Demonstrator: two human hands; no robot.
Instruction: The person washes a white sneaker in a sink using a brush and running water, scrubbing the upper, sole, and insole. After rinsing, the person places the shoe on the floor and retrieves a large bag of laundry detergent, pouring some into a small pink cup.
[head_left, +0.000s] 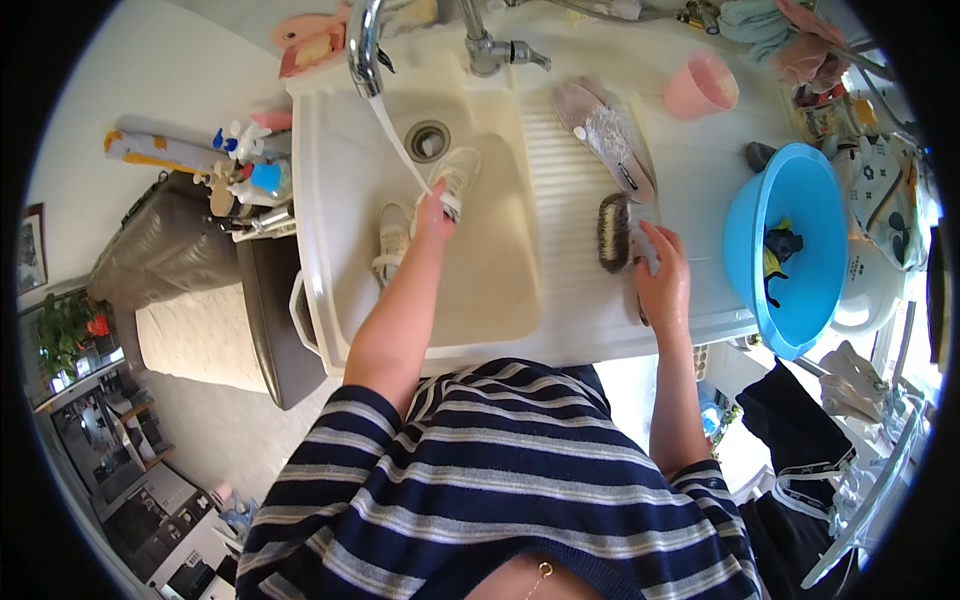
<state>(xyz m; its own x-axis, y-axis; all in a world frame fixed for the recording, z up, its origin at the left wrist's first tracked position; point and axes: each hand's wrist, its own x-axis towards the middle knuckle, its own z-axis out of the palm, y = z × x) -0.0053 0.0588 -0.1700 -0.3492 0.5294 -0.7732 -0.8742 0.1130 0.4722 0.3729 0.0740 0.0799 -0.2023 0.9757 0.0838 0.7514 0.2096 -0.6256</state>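
My left hand (435, 214) grips a white shoe (457, 176) by its opening, in the sink under water running from the chrome faucet (364, 64). The shoe's mate (393, 240) lies in the sink to the left, partly behind my forearm. My right hand (661, 262) is on the counter beside a dark-bristled scrub brush (614, 232), its fingers at a greyish, translucent item (643, 246) that I cannot identify; whether they grip it is unclear. Above the brush, insoles (600, 135) lie on the ribbed drainboard, one with white powder or foam on it.
A blue plastic basin (739, 217) with dark and yellow cloth items stands at the right. A pink cup (701, 86) is at the back right. Pump and spray bottles (259, 176) stand left of the sink (487, 330), near a pink soap dish (311, 49). Laundry hangs at lower right.
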